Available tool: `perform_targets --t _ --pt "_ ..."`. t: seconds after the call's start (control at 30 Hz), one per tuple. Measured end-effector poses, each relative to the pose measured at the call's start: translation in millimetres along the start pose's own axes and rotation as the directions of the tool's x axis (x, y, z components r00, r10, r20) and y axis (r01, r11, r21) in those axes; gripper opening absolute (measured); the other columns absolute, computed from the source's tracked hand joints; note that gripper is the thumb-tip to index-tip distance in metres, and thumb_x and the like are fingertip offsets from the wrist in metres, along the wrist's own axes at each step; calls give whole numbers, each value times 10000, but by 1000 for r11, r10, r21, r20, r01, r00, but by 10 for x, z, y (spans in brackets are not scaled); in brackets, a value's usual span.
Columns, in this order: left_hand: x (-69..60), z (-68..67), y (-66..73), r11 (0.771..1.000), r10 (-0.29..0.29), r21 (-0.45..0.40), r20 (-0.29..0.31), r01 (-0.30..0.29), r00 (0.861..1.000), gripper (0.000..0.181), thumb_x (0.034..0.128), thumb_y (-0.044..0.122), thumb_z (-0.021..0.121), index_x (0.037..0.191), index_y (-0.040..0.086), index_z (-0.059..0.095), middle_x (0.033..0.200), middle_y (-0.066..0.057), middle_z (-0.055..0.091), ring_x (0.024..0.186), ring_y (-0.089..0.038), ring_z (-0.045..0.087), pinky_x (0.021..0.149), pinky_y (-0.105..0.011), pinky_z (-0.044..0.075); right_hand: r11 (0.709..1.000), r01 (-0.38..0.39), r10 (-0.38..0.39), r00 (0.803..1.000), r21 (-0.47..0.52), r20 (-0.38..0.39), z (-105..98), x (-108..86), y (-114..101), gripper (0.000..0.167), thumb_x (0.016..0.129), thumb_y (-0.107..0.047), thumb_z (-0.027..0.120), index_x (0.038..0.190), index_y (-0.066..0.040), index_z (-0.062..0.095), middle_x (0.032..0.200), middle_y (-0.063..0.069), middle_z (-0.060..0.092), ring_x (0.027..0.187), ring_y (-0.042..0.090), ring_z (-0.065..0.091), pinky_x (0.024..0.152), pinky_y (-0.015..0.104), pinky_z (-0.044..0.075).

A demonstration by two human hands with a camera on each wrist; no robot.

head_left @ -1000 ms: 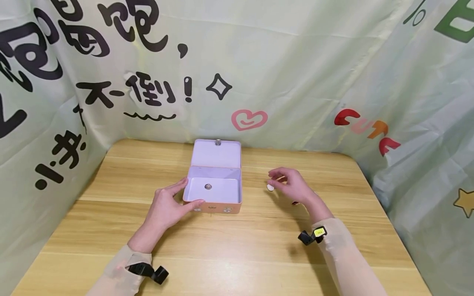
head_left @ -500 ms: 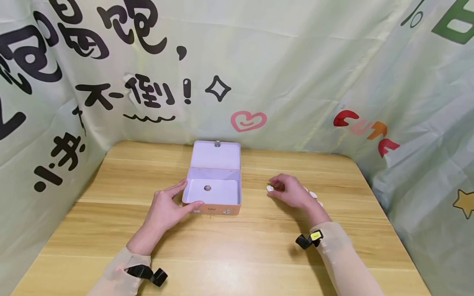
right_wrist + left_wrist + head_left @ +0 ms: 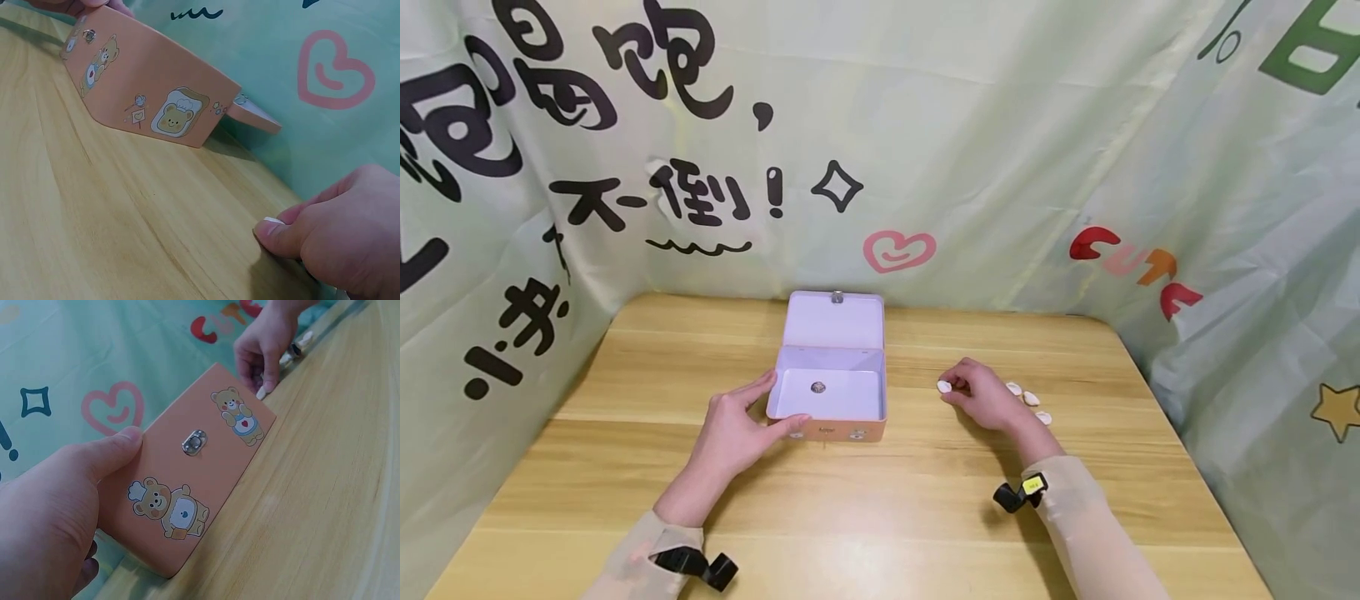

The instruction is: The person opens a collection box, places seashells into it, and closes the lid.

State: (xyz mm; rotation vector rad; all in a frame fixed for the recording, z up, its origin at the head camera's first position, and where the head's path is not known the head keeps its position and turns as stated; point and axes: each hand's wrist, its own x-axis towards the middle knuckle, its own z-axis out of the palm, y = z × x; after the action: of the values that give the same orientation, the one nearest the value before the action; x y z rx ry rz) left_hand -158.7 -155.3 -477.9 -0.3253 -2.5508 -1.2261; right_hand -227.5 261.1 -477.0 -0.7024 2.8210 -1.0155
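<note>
A tin box (image 3: 826, 428), orange outside with bear pictures and lilac inside, stands on the table with its hinged lid tipped back. My left hand (image 3: 733, 433) grips its near left corner, thumb on the front and fingers along the left side. Inside lies a small round brownish patterned piece (image 3: 817, 387), too small to name surely. To the right of the box, my right hand (image 3: 988, 400) pinches a small white shell-like piece (image 3: 944, 387) between thumb and forefinger, low over the wood. In the right wrist view only a sliver of that white piece (image 3: 273, 220) shows.
Several more white shell-like pieces (image 3: 1032, 399) lie on the table just right of my right hand, partly behind the wrist. The wooden table (image 3: 850, 533) meets a printed cloth (image 3: 985, 167) hanging at the back and sides.
My right hand's fingers have drawn in on the white piece, and the hand has dropped slightly. More white pieces show beside it. The left hand keeps its grip on the box.
</note>
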Motion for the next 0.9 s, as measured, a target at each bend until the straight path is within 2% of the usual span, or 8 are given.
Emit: perform_targets --t 0.2,0.37,0.5,0.73,0.9 --pt "-2 -4 10 1000 -15 8 7 15 1000 914 746 499 968 1399 -47 636 1419 -146 628 1257 -320 626 843 -430 546 999 -30 30 1000 19 -2 -17 -14 -8 197 1000 -47 735 1189 9 722 1022 45 665 922 184 623 824 373 550" --pt "1 1 -9 1000 -8 11 -3 8 1000 949 738 568 946 1396 -44 640 1415 -137 633 1291 -340 607 837 -428 547 997 -70 70 998 41 -3 -62 -23 -51 230 1023 -66 711 1240 12 706 1051 52 715 964 210 660 866 422 565" --pt "1 3 -12 1000 -7 11 -4 7 1000 943 738 557 950 1395 -45 641 1417 -133 634 1301 -348 599 843 -431 550 994 -84 84 996 64 -4 -90 -18 -101 235 1030 -73 703 1251 5 709 1062 51 720 985 221 667 872 428 572" --pt "0 -3 5 1000 2 13 -6 -2 1000 918 739 508 969 1392 -49 643 1413 -133 636 1299 -353 600 859 -443 560 991 -68 70 997 117 -12 -131 -3 -180 225 1024 -49 701 1243 -2 715 1053 47 712 984 220 665 877 418 582" --pt "3 -5 9 1000 -2 17 -4 2 1000 917 738 503 972 1391 -51 643 1411 -140 637 1309 -362 591 938 -482 570 990 -45 49 998 135 -26 -164 13 -239 224 1009 -56 729 1229 -13 727 1032 40 712 963 216 662 869 415 583"
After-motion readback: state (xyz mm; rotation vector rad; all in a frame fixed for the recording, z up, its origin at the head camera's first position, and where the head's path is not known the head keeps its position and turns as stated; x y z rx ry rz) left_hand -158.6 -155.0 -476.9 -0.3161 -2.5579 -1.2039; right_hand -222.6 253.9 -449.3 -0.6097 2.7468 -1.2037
